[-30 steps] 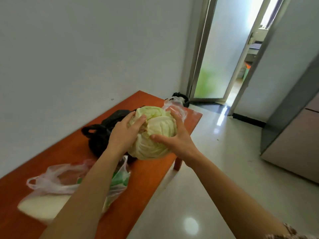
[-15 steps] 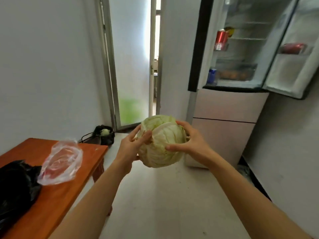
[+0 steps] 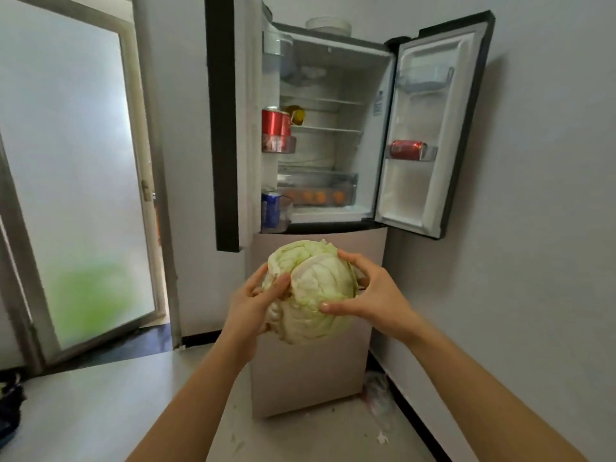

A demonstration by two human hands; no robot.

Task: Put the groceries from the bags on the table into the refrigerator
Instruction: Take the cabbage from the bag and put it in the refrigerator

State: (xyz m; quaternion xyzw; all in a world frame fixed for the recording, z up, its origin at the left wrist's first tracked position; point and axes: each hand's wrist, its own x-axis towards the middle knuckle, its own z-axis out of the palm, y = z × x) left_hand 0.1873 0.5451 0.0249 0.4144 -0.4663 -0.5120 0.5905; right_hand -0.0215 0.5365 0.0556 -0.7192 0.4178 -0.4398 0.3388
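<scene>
Reaching forward with both arms, the left hand point(image 3: 248, 303) and right hand point(image 3: 373, 295) grip a cabbage point(image 3: 311, 291) from either side, fingers curled around it. It hangs in mid-air before the open refrigerator point(image 3: 320, 155).

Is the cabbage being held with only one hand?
No, the left hand and the right hand both hold the cabbage, one on each side.
</scene>
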